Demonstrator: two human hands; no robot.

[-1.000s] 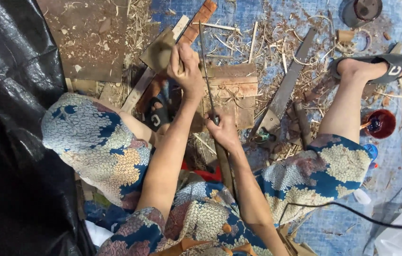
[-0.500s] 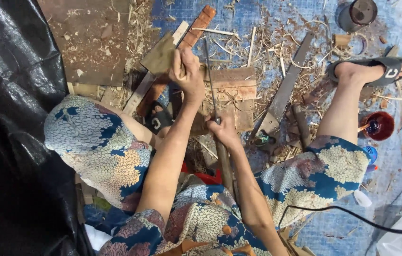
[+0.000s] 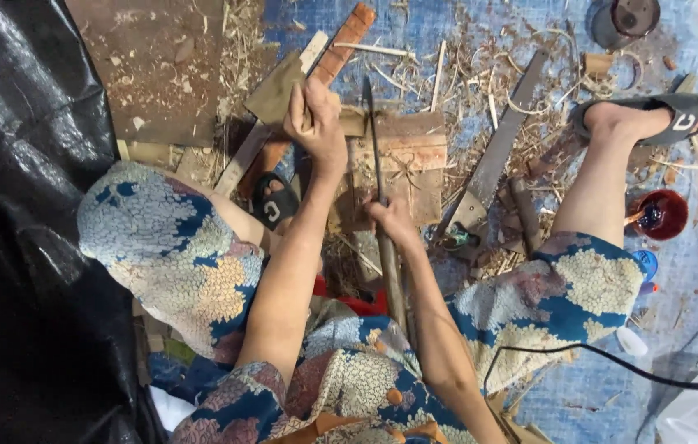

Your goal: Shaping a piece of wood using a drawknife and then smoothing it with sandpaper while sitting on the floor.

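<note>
A seated person's left hand (image 3: 316, 123) grips a thin wood strip (image 3: 313, 103) on a wooden block (image 3: 402, 164) that lies between the knees. The right hand (image 3: 390, 222), nearer the body, holds a long-handled knife (image 3: 375, 164) with its blade across the block. A flat blade (image 3: 493, 156) lies right of the block among wood shavings (image 3: 480, 90). Farther right sits a sandalled foot (image 3: 641, 119), with a small bowl (image 3: 660, 214) just beside the shin. A plastic sheet (image 3: 20, 222) fills the left edge.

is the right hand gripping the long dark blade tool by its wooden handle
Yes, the right hand is closed around the wooden handle of the long dark blade tool, which points up over the wooden block.
</note>
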